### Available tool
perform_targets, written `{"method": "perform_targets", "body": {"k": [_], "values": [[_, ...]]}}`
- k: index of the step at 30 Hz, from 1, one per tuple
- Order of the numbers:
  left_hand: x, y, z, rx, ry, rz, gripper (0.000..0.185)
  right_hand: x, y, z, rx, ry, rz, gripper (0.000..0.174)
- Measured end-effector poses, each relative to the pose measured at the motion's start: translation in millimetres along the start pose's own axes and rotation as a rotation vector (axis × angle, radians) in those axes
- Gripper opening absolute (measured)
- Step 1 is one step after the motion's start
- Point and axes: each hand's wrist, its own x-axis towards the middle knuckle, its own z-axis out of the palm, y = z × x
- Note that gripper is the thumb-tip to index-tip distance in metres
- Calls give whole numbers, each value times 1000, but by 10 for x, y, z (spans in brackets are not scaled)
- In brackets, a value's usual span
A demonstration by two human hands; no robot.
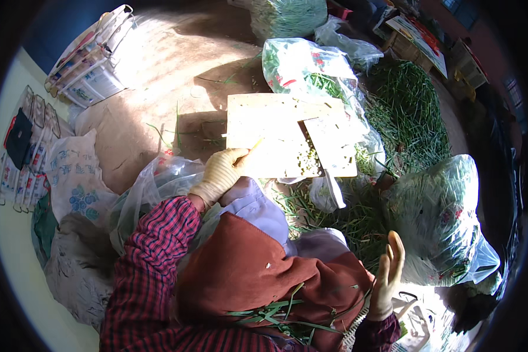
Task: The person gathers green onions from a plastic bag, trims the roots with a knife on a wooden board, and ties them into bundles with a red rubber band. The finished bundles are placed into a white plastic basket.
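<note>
My left hand (222, 174), in a pale ribbed glove, is at the near left corner of a glaring, sunlit cutting board (259, 121). Its fingers are curled and their tips are lost in the glare; a thin yellowish sliver shows beside them. A cleaver (321, 147) lies on the board, its white handle jutting past the near edge. Small chopped green pieces (307, 162) are scattered by the blade. On the right, my gloved right hand (386, 279) is raised with fingers extended, apart from the board. Loose green leaves (268, 313) rest on the reddish-brown cloth (242, 264) over my lap.
A full clear bag of greens (435, 220) stands at right, before a heap of long green leaves (409, 110). Another open plastic bag (306, 64) adjoins the board's far side. Printed carrier bags (94, 61) stand far left. A white sack (77, 176) lies near the wall.
</note>
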Motion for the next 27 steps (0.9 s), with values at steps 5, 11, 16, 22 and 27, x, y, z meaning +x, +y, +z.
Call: {"method": "perform_targets", "body": {"k": [5,11,16,22,27], "values": [[72,-244,377,0,-102,-119,25,1186,1181,809,-59,-426,436,61],[-130,-384,100,-6,-70,-222,21,1325,1517,1521,461,-476,667,28],[-148,-409,49,-143,-54,-376,20,863,1350,1478,-146,-535,128,38],[-39,-526,270,3,-129,-370,25,948,1566,1376,-429,-394,83,29],[140,-544,367,176,-112,-214,30,1379,1709,1049,-489,67,274,26]]}}
